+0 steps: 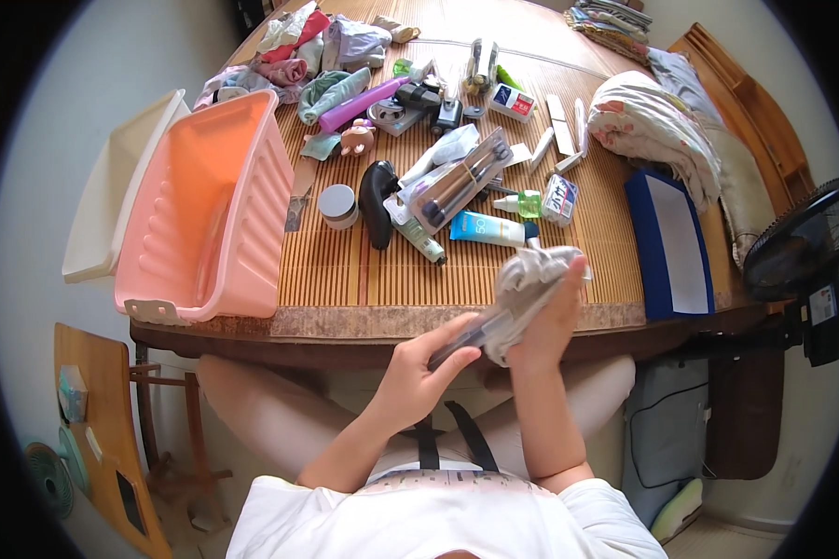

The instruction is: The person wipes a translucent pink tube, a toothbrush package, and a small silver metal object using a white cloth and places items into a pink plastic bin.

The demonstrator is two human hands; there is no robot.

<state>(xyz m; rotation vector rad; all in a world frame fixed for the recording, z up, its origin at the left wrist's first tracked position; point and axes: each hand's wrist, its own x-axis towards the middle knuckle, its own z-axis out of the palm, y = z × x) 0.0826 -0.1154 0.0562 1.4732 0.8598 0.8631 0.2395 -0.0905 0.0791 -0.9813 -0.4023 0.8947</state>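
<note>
Sits at a wooden-edged, slatted surface, with both hands raised over its near edge. Pinches a slim dark strip between thumb and fingers of the left hand, close to its lower end. Holds a crumpled pale grey bundle against the right hand, with fingers stretched upward along its right side. Brings strip and bundle together, touching, in a slant rising to the right. Cannot tell the exact join between the two, nor the bundle's kind.

Has nearest beyond the right hand a light blue tube, lying flat; past it, close together, a small green bottle and a blue-and-white box. Faces, further left, a long see-through pack lying slanted on other things, then a curved black object and a round jar with a pale lid. Shows farther back a purple cylinder, a small brown figure and a heap of clothes. Is flanked on the left by a pink bin, open at the top, and on the right by an open blue box with a white inside, near a folded flowered cloth and a black fan.
</note>
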